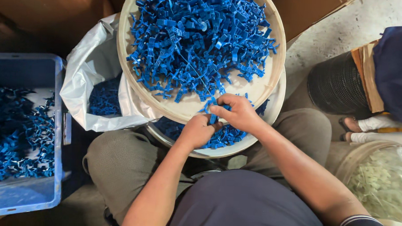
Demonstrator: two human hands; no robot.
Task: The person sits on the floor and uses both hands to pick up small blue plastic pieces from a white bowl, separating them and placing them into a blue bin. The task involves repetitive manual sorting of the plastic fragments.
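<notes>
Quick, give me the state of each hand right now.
Left hand: closed around a small blue plastic part.
Right hand: fingers pinched on the same blue plastic part.

Small blue plastic clip (pixel 213 118) (partly hidden) pinched upright over the tray rim.

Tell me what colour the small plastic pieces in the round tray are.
Blue. The plastic pieces heaped in the round tray show clearly in the head view.

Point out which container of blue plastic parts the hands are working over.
The round, cream-rimmed tray at the top. Both the left hand and right hand pinch a blue part at its near edge; the blue crate sits apart, left.
</notes>
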